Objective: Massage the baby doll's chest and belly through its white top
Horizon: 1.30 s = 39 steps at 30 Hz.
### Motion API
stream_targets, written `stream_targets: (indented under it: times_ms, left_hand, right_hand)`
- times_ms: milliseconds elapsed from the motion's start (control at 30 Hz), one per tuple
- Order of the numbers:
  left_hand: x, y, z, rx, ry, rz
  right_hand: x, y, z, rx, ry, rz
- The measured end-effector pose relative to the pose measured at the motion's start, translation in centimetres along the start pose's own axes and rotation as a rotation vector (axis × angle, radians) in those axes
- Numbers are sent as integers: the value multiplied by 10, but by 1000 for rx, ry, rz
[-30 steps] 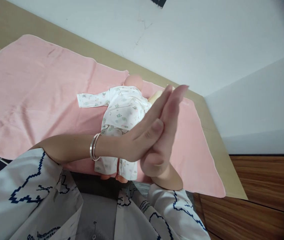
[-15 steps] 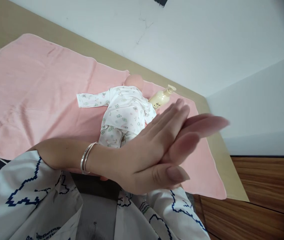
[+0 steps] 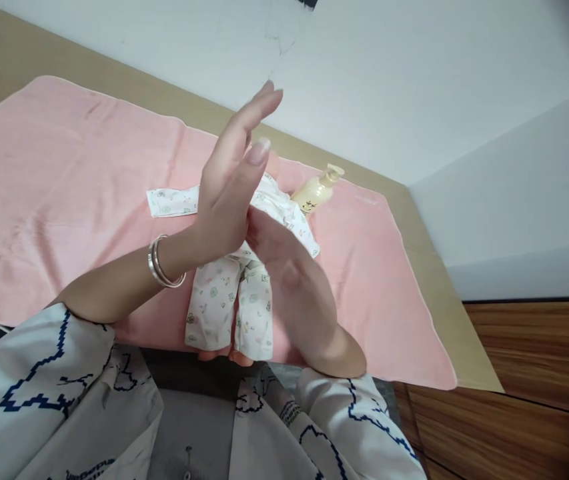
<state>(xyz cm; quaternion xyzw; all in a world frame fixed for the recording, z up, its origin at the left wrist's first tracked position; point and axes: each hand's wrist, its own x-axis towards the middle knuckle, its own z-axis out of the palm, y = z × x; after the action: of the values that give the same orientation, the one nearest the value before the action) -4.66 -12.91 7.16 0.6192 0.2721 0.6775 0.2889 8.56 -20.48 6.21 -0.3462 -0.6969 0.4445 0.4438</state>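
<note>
My left hand (image 3: pixel 229 180), with silver bangles (image 3: pixel 158 263) at the wrist, is raised with its fingers stretched upward and the thumb beside them. Its palm heel meets my right hand (image 3: pixel 284 273), which is blurred and has its fingers hidden behind the left. I see no object between the two. Below and behind them a baby doll in white patterned clothes (image 3: pixel 214 300) lies on its back, legs towards me. My hands cover much of its head and chest. To the right of its head a cream pump bottle (image 3: pixel 314 191) lies tilted near one sleeve.
A pink cloth (image 3: pixel 89 167) is spread under the doll, over a beige surface (image 3: pixel 429 267). A white wall (image 3: pixel 364 80) rises behind it. Brown wood-grain panels (image 3: pixel 539 347) are at the lower right. My patterned white clothing (image 3: pixel 39 387) fills the near edge.
My left hand has swung from pointing right to pointing upward, sliding back left across my right hand. The right forearm and the doll's legs now show. The doll and bottle stay in place.
</note>
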Motion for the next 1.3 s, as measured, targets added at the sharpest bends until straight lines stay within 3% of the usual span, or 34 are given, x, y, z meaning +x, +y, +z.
stream_targets:
  times_ms: [67,233,400,533,633,767,900,1000,1133,1233,1300]
  left_hand:
    - [4,-29,3,46,36,-14]
    - [5,-105,10,210,105,-306]
    - [-10,-149,18,173,161,-365]
    - [-20,-158,19,198,141,-353]
    - [-25,-160,18,269,91,-319]
    - [-29,-164,18,357,60,-301]
    - [-29,-173,18,423,39,-277]
    - [-29,-176,18,432,43,-273]
    - [-31,-168,19,432,10,-246]
    - [-32,-160,19,427,25,-253]
    - [-33,-157,19,426,34,-249]
  right_hand:
    - [23,15,-16,124,39,-20]
    - [74,69,-38,-550,73,54]
    - [89,104,-27,-878,-148,68]
    - [103,131,-46,-919,-146,57]
    - [107,149,-60,-931,-11,163]
    - [94,153,-43,-997,178,281]
    - [90,143,-26,-1043,25,117]
    - [105,147,-44,-980,-52,71]
    - [114,156,-68,-962,79,215]
    - [100,151,-54,-1068,113,282]
    - [88,145,-37,-1111,110,231]
